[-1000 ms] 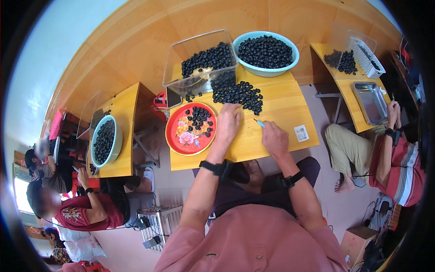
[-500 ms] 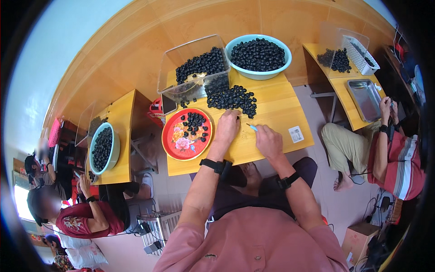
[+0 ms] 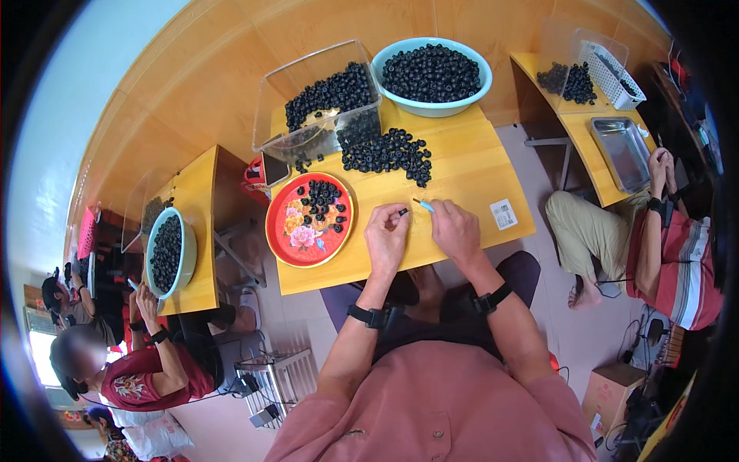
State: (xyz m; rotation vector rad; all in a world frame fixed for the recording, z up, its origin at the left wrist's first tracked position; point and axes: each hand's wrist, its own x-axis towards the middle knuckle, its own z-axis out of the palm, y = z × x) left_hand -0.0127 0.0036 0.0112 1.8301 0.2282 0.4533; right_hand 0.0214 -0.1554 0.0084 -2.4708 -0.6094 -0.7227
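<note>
My left hand is over the near part of the yellow table, thumb and fingers pinching a small black ring-shaped part. Just to its right, my right hand grips a small tool with a light blue handle, its short thin tip pointing left toward the part. Tip and part are slightly apart. Beyond my hands lies a loose pile of similar black parts. Left of my left hand, a round red tray with a flower print carries several more of them.
A clear plastic box and a light blue basin, both with many black parts, stand at the back. A white label is stuck on the right. People work at side tables, one with a basin, another beside a metal tray.
My left hand has drawn back from the pile's near edge toward me, a black part now showing in its fingertips. My right hand still holds the tool, and the view has shifted slightly.
</note>
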